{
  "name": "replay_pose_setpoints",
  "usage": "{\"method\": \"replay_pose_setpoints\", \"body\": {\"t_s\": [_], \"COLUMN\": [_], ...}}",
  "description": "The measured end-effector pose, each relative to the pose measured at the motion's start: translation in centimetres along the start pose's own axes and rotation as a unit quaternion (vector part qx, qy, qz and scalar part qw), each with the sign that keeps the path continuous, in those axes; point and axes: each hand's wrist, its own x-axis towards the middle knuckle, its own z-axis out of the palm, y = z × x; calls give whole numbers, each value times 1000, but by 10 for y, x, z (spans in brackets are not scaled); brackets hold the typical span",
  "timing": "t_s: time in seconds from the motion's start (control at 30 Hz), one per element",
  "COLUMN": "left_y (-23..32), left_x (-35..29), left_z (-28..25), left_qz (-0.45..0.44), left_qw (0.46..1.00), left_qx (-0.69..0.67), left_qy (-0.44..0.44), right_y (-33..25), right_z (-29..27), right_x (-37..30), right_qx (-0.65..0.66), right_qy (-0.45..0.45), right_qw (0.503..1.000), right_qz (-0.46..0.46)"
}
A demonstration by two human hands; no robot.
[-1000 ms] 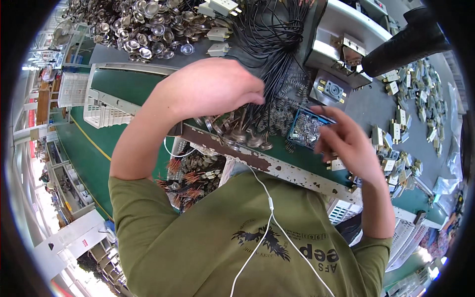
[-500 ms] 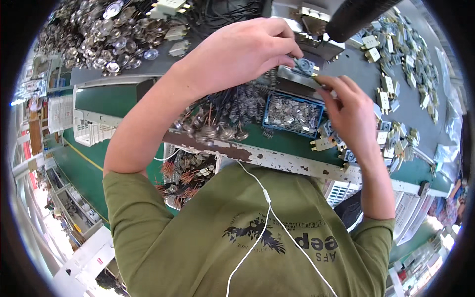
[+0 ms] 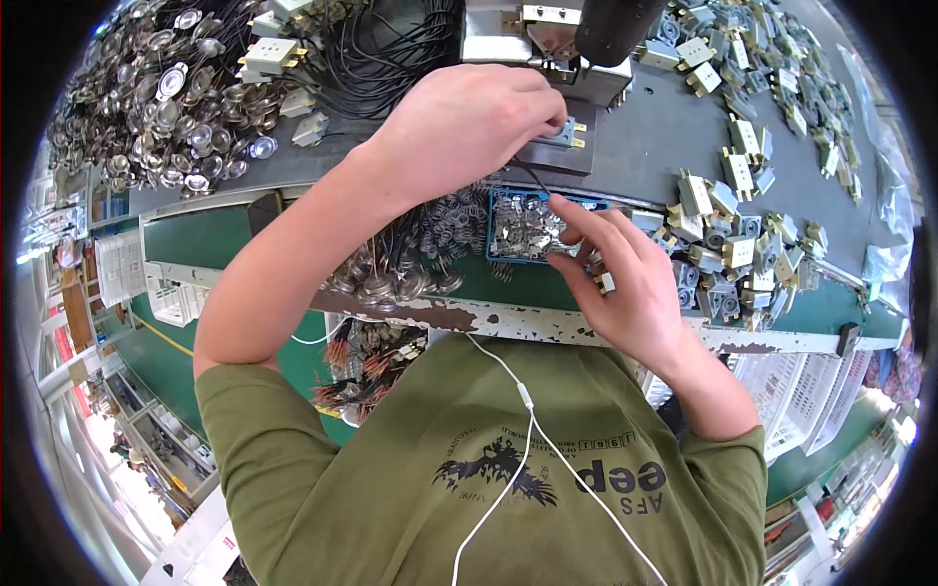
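Note:
My left hand (image 3: 476, 117) reaches across the bench, its bent fingers closed on a small grey plastic housing with brass prongs (image 3: 559, 135). The housing sits on a dark metal block (image 3: 570, 159) under the machine head; the fingertips are partly hidden. My right hand (image 3: 630, 278) is over the blue tray of small shiny metal pieces (image 3: 491, 230). Its thumb and index finger are apart, with the other fingers curled between them. A thin dark strip (image 3: 532, 177) runs from below the left hand toward the right index fingertip; whether they touch is unclear.
Metal discs on leads (image 3: 200, 137) heap at the far left, beside black cables (image 3: 362, 63). Black springs (image 3: 454, 230) lie left of the tray. Several pronged housings (image 3: 738, 252) pile at the right. A black cylindrical machine part (image 3: 616, 29) stands above the work area.
My right hand has left the housing and moved left and nearer, over the tray. My left hand stays at the housing, which now rests lower and further left in view.

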Motion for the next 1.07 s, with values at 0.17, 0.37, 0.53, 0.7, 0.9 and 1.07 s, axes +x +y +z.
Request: {"method": "replay_pose_setpoints", "body": {"t_s": [0.17,0.37,0.53,0.7,0.9,1.07], "left_y": [3,6,6,5,0,-7], "left_x": [4,0,-15,-17,-15,-15], "left_z": [0,-11,-23,-35,-60,-56], "left_qz": [-21,2,86,32,45,25], "left_qw": [999,1000,995,997,989,983], "left_qx": [23,-22,-25,-73,-133,-171], "left_qy": [-15,20,-43,-24,-46,-69], "right_y": [2,8,11,15,24,27], "right_z": [-2,-16,-38,-38,-38,-34], "right_x": [-5,-3,17,37,51,53], "right_qx": [52,-73,-87,229,457,492], "right_qy": [32,121,55,1,-62,-70], "right_qw": [998,987,994,959,864,841], "right_qz": [3,-73,-48,164,204,211]}}
